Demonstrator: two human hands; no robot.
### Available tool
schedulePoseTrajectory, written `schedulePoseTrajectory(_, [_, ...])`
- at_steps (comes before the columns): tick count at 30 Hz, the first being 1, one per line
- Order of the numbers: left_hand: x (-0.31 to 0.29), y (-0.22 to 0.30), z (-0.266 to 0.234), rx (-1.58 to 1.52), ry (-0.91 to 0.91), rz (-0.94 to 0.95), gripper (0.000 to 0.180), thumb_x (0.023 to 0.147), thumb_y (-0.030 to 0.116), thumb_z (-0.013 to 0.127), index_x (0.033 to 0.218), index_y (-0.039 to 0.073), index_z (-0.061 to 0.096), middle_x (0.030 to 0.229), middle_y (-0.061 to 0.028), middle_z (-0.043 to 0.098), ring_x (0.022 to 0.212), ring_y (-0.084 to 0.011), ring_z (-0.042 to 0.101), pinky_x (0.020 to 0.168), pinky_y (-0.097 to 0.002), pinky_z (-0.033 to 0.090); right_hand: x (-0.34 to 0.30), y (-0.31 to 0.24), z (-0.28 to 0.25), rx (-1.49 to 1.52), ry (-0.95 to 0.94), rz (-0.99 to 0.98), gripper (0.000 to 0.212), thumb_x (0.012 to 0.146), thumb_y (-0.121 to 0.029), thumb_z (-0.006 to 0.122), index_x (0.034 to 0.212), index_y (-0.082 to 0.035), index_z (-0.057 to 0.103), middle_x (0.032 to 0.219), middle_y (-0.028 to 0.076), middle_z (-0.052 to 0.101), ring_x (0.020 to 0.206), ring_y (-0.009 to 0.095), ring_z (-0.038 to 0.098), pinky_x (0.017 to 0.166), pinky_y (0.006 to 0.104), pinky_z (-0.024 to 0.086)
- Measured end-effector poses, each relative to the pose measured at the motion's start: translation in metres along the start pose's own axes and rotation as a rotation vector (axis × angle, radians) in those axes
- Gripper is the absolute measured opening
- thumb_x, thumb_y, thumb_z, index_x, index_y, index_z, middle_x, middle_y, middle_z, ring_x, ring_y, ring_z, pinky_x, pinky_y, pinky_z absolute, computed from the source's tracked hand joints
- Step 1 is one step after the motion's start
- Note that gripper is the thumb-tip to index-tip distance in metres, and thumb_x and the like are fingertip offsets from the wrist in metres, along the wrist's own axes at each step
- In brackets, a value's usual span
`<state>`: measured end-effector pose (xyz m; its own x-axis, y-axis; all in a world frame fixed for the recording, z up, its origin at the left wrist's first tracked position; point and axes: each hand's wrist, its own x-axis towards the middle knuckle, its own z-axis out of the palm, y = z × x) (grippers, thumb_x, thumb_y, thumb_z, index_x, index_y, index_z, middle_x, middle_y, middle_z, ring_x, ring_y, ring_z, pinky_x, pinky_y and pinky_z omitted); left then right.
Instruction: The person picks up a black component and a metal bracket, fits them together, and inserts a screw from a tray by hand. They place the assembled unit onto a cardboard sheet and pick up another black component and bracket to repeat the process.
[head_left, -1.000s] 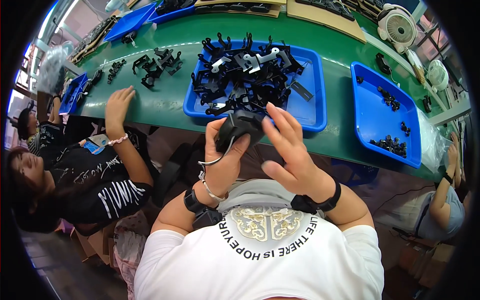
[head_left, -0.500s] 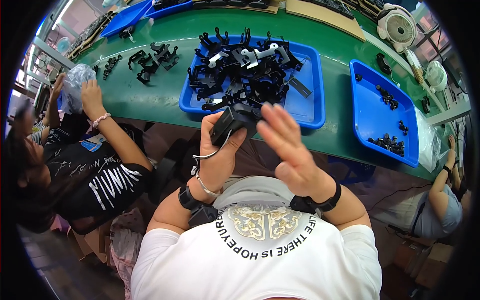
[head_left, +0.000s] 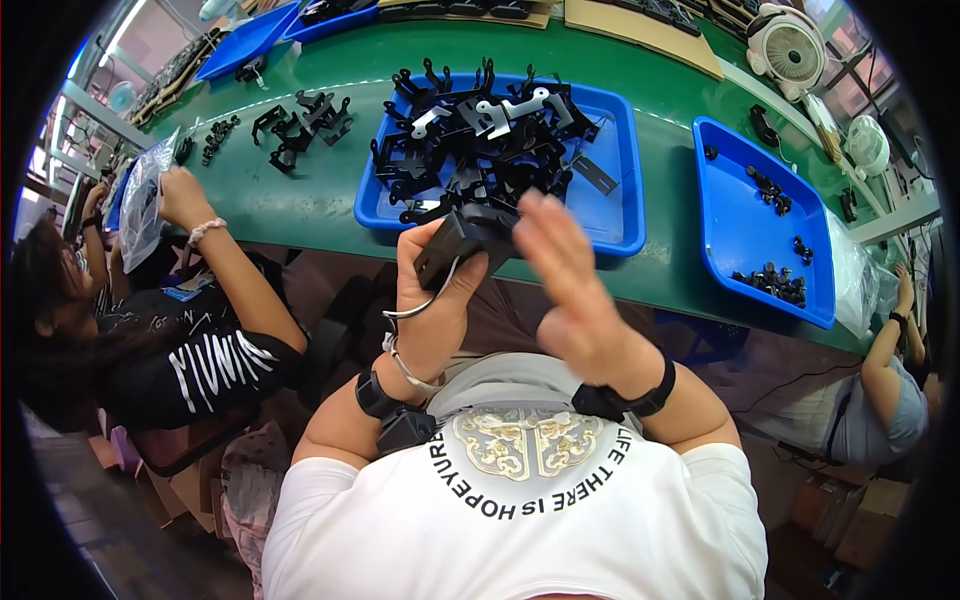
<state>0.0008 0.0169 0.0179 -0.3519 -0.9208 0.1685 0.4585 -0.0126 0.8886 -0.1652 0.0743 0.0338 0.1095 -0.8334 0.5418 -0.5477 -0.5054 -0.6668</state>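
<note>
My left hand (head_left: pixel 436 290) is wrapped round a black boxy device (head_left: pixel 462 238) with a pale cable (head_left: pixel 428 302) running from it down past my wrist. Close against the device's right side is my right hand (head_left: pixel 570 295), fingers stretched out and somewhat blurred, with nothing seen in it. Whether its fingertips touch the device I cannot tell. Just beyond my hands lies a blue tray (head_left: pixel 628 200) heaped with black metal brackets (head_left: pixel 480 140). A few silvery brackets (head_left: pixel 512 108) rest on top of the heap.
At the right, another blue tray (head_left: pixel 735 235) holds small black parts (head_left: pixel 772 285). Loose brackets (head_left: pixel 300 128) lie on the green table (head_left: pixel 670 160) to the left. A co-worker's hand (head_left: pixel 185 200) holds a clear plastic bag (head_left: pixel 145 205). Fans (head_left: pixel 787 50) stand at the far right.
My right hand stays beside the device, its fingers now more upright and closer together. My left hand keeps its hold. At the left, the co-worker's plastic bag has shifted lower and opened out.
</note>
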Motion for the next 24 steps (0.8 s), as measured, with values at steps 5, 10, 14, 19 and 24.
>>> schedulePoseTrajectory(5, [-0.002, -0.003, -0.001, -0.036, 0.024, 0.028, 0.034, 0.084, 0.001, 0.061, 0.111, 0.008, 0.042, 0.103, -0.0014, 0.055, 0.092, -0.0069, 0.052, 0.081, -0.0212, 0.044, -0.003, -0.013, 0.004, 0.06, -0.13, -0.067, 0.058, 0.092, -0.029, 0.036, 0.138, 0.004, 0.025, 0.145, 0.02, 0.019, 0.136, 0.033, 0.013, 0.108, 0.0393, 0.011])
schedulePoseTrajectory(10, [0.0, -0.008, -0.001, 0.031, 0.017, 0.042, 0.035, 0.084, 0.002, 0.061, 0.112, 0.009, 0.041, 0.103, -0.0013, 0.055, 0.093, -0.007, 0.052, 0.081, -0.0209, 0.044, 0.001, 0.003, 0.007, -0.195, -0.093, 0.003, 0.064, 0.092, -0.039, 0.036, 0.138, 0.005, 0.025, 0.145, 0.021, 0.02, 0.136, 0.034, 0.014, 0.108, 0.0401, 0.011])
schedulePoseTrajectory(14, [0.002, -0.01, 0.001, -0.085, 0.038, -0.015, 0.036, 0.084, 0.002, 0.061, 0.113, 0.008, 0.041, 0.103, -0.0011, 0.054, 0.093, -0.0071, 0.052, 0.081, -0.0212, 0.044, 0.003, -0.008, 0.008, -0.018, -0.055, -0.156, 0.074, 0.089, -0.05, 0.039, 0.137, 0.005, 0.025, 0.144, 0.021, 0.02, 0.136, 0.033, 0.014, 0.108, 0.0406, 0.011])
schedulePoseTrajectory(19, [-0.001, -0.009, 0.002, -0.035, 0.013, -0.01, 0.037, 0.084, 0.002, 0.061, 0.114, 0.008, 0.041, 0.103, -0.0008, 0.054, 0.093, -0.0071, 0.052, 0.083, -0.0214, 0.043, -0.001, 0.002, 0.012, -0.004, 0.004, -0.063, 0.083, 0.086, -0.058, 0.04, 0.137, 0.005, 0.024, 0.145, 0.022, 0.018, 0.136, 0.033, 0.014, 0.108, 0.041, 0.01])
schedulePoseTrajectory(24, [-0.001, -0.01, 0.003, -0.049, 0.025, -0.018, 0.037, 0.084, 0.003, 0.061, 0.114, 0.008, 0.041, 0.103, -0.0009, 0.055, 0.093, -0.0069, 0.052, 0.083, -0.0215, 0.044, -0.005, -0.002, 0.019, 0.071, -0.009, -0.059, 0.085, 0.085, -0.058, 0.043, 0.138, 0.004, 0.021, 0.145, 0.022, 0.016, 0.135, 0.035, 0.015, 0.107, 0.0421, 0.011])
